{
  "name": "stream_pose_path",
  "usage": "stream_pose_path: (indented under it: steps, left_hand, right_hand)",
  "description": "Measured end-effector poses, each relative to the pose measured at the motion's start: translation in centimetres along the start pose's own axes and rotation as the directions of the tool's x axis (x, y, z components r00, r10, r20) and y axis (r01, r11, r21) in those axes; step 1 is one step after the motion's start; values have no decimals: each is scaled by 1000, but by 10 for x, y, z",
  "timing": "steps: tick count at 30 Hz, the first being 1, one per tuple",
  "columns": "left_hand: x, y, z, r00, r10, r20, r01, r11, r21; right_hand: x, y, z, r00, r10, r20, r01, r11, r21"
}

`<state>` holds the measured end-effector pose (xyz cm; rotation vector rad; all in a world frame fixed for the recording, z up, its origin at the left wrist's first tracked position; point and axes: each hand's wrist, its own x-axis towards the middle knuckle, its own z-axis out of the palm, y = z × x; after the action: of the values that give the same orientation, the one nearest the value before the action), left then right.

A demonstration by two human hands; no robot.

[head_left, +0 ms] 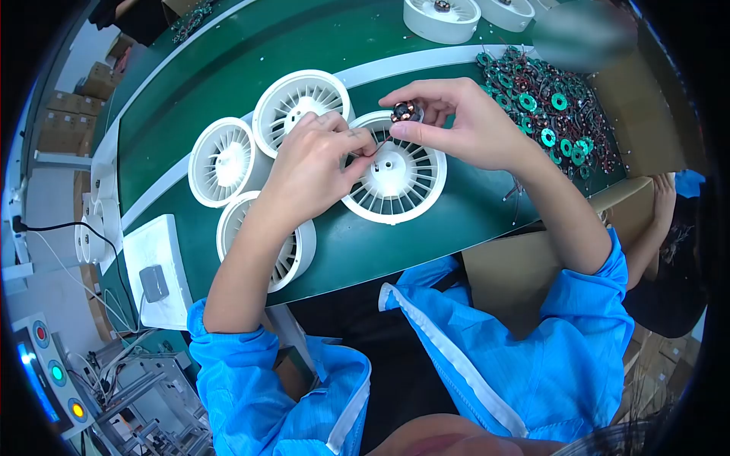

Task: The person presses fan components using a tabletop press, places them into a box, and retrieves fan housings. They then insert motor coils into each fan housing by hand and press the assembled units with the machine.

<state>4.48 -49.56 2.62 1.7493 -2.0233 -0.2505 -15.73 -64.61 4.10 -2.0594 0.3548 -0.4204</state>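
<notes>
Between the thumb and fingers of my right hand (473, 125) is a small motor stator (405, 112) with copper windings. Thin wires (383, 144) run down from it to my left hand (315, 163), whose fingers are pinched together on them. Both hands are over a round white fan housing (414, 199) with radial ribs and a hub in its middle. My left hand partly covers that housing's left side. Another white housing (270, 95) stands behind my left hand, and one more (201, 171) is to its left. My left forearm crosses in front of a third (306, 254).
A heap of wired stators with green discs (547, 137) lies at the right of the green table (365, 262). More white housings (441, 26) stand at the back. At left is a white board (179, 262) with a grey block (154, 283). Another person's arm (658, 220) shows at right, by cardboard boxes.
</notes>
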Motion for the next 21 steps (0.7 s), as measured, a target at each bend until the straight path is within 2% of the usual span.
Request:
stream_pose_path:
  steps: [3,6,9,10,13,17,19,21]
  left_hand:
    - [0,7,-2,998,-28,60,29,999,-18]
    - [1,3,-6,989,81,121,-72,995,-75]
    - [2,4,-21,986,166,4,-165,986,-36]
    - [0,2,-25,978,153,138,-158,987,26]
    - [-8,0,-13,958,147,247,-172,982,83]
    - [-3,13,-8,966,140,215,-170,977,127]
    - [-1,18,-11,962,187,201,-205,976,71]
    - [0,26,-15,968,196,157,-203,979,28]
  right_hand:
    - [0,6,2,999,-32,8,32,999,11]
    - [-1,6,0,998,-27,57,30,998,-56]
    - [-1,3,-1,996,-6,90,17,992,-124]
    - [-2,5,0,996,-24,80,35,990,-136]
    - [-2,9,-1,993,-25,113,47,981,-189]
    - [-5,18,3,980,-154,124,181,950,-254]
    - [-6,19,2,980,-131,153,161,965,-207]
    - [-4,25,2,961,-203,185,243,942,-229]
